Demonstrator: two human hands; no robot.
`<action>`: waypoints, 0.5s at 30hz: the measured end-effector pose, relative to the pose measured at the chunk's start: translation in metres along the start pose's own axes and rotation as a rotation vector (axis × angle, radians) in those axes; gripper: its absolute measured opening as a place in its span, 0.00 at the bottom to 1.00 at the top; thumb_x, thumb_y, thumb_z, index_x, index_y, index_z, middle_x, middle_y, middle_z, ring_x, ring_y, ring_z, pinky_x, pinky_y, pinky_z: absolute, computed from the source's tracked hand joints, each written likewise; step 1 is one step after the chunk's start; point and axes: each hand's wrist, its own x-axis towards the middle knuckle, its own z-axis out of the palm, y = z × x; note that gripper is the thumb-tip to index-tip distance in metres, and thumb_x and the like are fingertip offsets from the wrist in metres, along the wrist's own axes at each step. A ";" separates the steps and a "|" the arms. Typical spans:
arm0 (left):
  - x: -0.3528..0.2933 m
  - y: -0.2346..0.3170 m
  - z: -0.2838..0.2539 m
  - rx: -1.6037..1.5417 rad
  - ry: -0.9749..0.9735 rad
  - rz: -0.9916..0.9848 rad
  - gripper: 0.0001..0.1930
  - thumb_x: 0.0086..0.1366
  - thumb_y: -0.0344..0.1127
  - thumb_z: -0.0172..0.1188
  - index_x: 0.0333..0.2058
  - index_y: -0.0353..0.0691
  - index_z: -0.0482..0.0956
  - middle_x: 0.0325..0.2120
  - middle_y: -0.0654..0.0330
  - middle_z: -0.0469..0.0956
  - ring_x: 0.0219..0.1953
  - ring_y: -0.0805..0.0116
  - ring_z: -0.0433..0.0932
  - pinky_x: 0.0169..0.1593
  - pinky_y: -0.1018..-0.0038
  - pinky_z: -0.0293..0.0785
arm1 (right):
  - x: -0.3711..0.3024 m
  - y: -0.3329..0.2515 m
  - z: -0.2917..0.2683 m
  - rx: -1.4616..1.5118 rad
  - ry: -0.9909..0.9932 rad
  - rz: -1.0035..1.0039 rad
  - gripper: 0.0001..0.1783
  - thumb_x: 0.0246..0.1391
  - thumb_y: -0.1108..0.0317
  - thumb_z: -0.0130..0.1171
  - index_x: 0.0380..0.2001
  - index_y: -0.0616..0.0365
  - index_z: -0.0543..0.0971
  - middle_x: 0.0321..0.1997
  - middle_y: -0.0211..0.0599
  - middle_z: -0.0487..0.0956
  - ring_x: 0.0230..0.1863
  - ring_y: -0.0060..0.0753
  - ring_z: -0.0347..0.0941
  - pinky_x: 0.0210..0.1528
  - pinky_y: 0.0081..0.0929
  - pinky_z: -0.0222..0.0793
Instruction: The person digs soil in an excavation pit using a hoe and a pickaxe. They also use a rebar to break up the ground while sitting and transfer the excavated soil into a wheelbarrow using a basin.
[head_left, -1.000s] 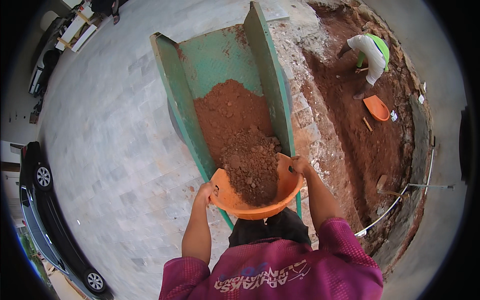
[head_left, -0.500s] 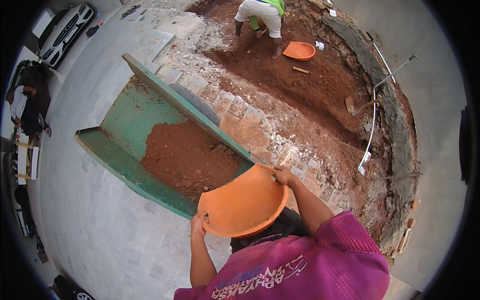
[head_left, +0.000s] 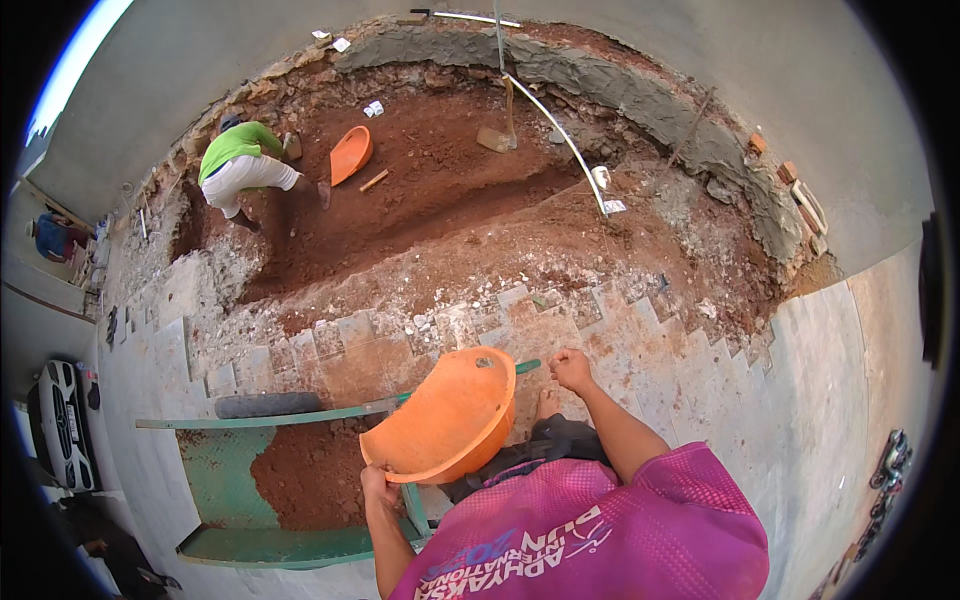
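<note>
Grey paving (head_left: 690, 420) beside a dug trench (head_left: 450, 200): pan in one hand, the other free

Between the hands, just in front of the waist, is the orange pan (head_left: 445, 415). Its long axis, handle to handle, slants from the left hand (head_left: 378, 486) forward and rightward; the cut-away edge faces forward-left. The left hand is clamped on the near handle. The right hand (head_left: 571, 370) is apart from the pan, off past its far handle hole, and just beside the tip of a green bar (head_left: 528, 367). Its fingers curl; I cannot tell whether they close fully, and nothing shows in them.

Bare orange shows inside the pan, with no heap. Leftward, partly hidden by it, the green barrow (head_left: 220, 465) holds red soil (head_left: 305, 480) toward its near end.

Farther off in the trench, a worker (head_left: 240, 165) bends near a second pan (head_left: 351, 154), contents unclear. A hoe (head_left: 493, 139) is right of that, near a white pipe (head_left: 573, 147).
</note>
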 end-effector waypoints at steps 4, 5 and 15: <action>0.010 -0.012 0.054 -0.153 0.065 -0.087 0.10 0.70 0.30 0.43 0.43 0.34 0.73 0.28 0.60 0.74 0.18 0.73 0.67 0.17 0.80 0.58 | -0.028 0.050 -0.134 0.278 0.207 0.398 0.08 0.56 0.73 0.64 0.23 0.56 0.77 0.23 0.34 0.79 0.20 0.24 0.75 0.18 0.24 0.67; 0.017 -0.016 0.072 -0.219 0.041 -0.116 0.12 0.70 0.31 0.42 0.44 0.33 0.73 0.28 0.59 0.74 0.18 0.73 0.67 0.17 0.80 0.58 | -0.038 0.065 -0.171 0.348 0.284 0.412 0.08 0.56 0.73 0.63 0.25 0.55 0.76 0.23 0.33 0.79 0.19 0.24 0.74 0.17 0.23 0.66; 0.088 -0.010 0.197 -0.165 0.204 -0.082 0.11 0.68 0.29 0.39 0.41 0.39 0.73 0.33 0.57 0.75 0.20 0.72 0.66 0.17 0.82 0.55 | -0.083 0.109 -0.258 0.534 0.541 0.565 0.09 0.57 0.66 0.66 0.29 0.54 0.76 0.25 0.33 0.79 0.21 0.25 0.75 0.21 0.25 0.70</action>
